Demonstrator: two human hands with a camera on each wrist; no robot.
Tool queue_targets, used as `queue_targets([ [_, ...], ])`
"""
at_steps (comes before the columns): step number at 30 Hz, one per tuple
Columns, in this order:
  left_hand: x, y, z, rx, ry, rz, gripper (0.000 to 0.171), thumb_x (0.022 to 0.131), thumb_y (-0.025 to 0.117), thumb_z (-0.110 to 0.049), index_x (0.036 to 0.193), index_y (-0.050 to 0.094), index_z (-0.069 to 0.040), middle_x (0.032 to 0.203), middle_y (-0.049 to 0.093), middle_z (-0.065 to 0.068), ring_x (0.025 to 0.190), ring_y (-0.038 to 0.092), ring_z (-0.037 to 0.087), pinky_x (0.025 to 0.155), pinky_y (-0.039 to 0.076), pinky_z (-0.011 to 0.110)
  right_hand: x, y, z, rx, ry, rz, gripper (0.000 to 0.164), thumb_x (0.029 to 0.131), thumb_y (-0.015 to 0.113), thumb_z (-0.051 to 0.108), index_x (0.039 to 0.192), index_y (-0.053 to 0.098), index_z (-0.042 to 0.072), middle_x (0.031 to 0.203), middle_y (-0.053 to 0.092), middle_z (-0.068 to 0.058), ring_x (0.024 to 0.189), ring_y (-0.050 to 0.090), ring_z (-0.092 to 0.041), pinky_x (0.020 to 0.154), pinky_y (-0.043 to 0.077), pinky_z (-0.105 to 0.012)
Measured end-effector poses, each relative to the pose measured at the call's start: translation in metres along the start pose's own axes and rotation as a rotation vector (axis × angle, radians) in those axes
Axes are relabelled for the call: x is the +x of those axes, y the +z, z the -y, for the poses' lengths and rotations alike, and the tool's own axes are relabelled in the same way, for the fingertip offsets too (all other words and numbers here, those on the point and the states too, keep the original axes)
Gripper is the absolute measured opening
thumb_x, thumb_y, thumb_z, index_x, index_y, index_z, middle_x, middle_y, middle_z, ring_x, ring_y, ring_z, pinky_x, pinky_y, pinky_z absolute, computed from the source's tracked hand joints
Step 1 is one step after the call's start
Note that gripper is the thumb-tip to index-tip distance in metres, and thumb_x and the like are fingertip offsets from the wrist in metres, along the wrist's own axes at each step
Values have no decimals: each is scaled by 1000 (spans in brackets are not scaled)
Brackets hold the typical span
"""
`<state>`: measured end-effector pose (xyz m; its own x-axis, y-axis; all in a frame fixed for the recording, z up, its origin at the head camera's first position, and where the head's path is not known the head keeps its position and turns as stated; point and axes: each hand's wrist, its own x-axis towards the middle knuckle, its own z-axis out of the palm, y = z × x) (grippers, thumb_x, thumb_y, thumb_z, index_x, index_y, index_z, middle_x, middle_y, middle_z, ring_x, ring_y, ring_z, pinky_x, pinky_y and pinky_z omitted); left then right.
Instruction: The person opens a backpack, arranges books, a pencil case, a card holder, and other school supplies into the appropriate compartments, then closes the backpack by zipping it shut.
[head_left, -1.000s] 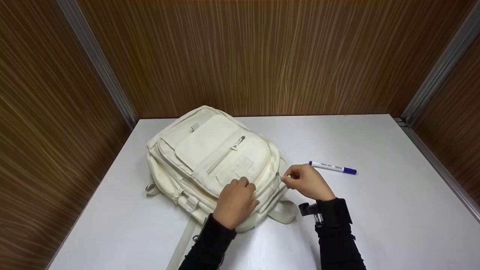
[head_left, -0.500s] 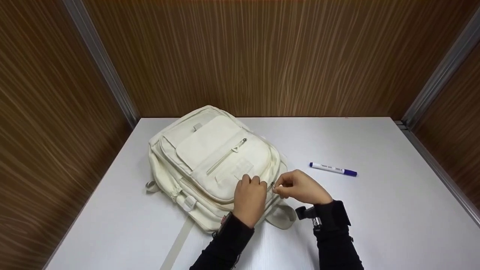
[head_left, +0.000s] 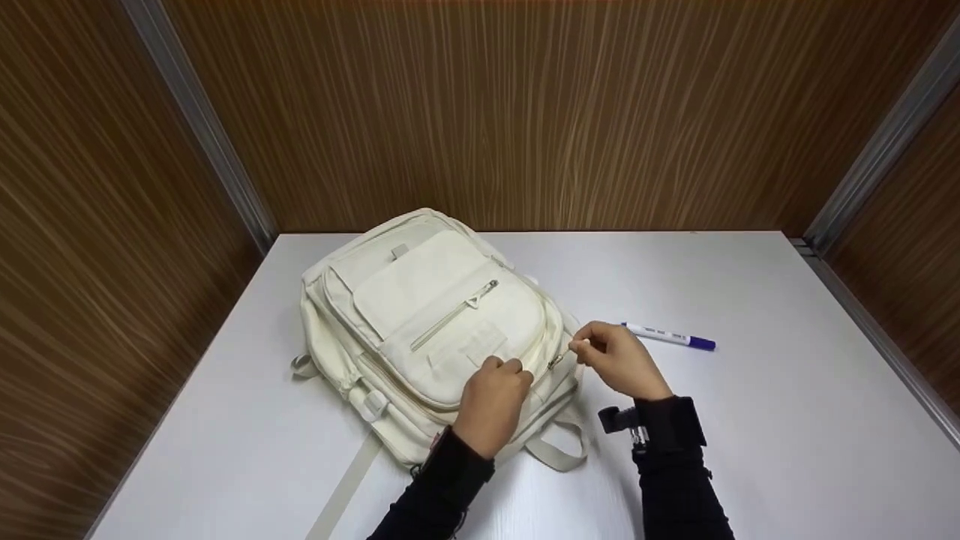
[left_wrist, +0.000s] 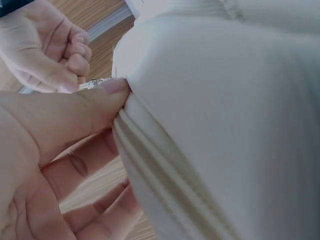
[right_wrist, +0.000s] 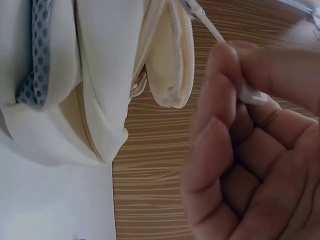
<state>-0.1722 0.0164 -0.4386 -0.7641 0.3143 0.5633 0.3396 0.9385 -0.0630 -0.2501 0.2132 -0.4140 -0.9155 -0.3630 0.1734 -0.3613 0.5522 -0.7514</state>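
A cream backpack (head_left: 420, 285) lies on the white table with its front pocket facing up. My left hand (head_left: 491, 405) grips its lower edge. In the left wrist view, the left thumb (left_wrist: 95, 105) presses the fabric beside a zipper seam, with the other fingers behind it. Just to the right, my right hand (head_left: 622, 364) pinches a pale zipper pull (right_wrist: 252, 95) between thumb and forefinger. Its cord stretches taut to the metal zipper slider (head_left: 555, 362) at the bag's lower right. The right wrist view shows parted zipper edges (right_wrist: 175, 50) near the slider.
A white marker (head_left: 671, 336) with a purple cap lies beyond the right hand. One grey strap (head_left: 345, 487) trails toward the table's front, and a strap loop (head_left: 559, 454) sticks out below the bag. Wood-grain panels (head_left: 525, 112) enclose the table (head_left: 787, 420) at the back and sides.
The right hand came down and left with the zipper pull, then drew back up and right, stretching the cord. My left hand moved right along the bag's edge, then slightly back. The backpack shifted slightly.
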Motion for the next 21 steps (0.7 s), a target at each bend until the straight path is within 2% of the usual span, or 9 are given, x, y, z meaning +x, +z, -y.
queue_targets([
  [6,1,1,4,-53,2,63,12,74,72,-5,73,71,-17,76,65,-4,74,60,16,59,52,23,19,-5,-14,27,27,-131,9,91,66,11,87,69,4,68,63,-3,62,55,-7,61,41,-22],
  [10,-5,-4,8,-103,23,112,9,76,75,-12,72,70,-18,75,64,-5,76,59,15,60,51,21,18,-9,-20,39,63,-180,10,92,65,11,87,70,3,70,64,-6,63,56,-8,61,41,-22],
  [17,-15,-14,20,-187,47,217,8,78,74,-11,76,71,-18,80,65,-7,78,57,12,62,50,18,18,-17,-30,36,99,-193,13,93,64,12,90,70,1,73,67,-7,64,58,-6,63,44,-20],
  [21,-20,-16,29,-153,36,211,8,76,76,-13,75,70,-19,78,65,-7,76,57,12,61,49,19,18,-19,-31,48,74,-135,14,93,64,14,90,69,1,72,67,-5,65,59,-8,63,45,-20],
])
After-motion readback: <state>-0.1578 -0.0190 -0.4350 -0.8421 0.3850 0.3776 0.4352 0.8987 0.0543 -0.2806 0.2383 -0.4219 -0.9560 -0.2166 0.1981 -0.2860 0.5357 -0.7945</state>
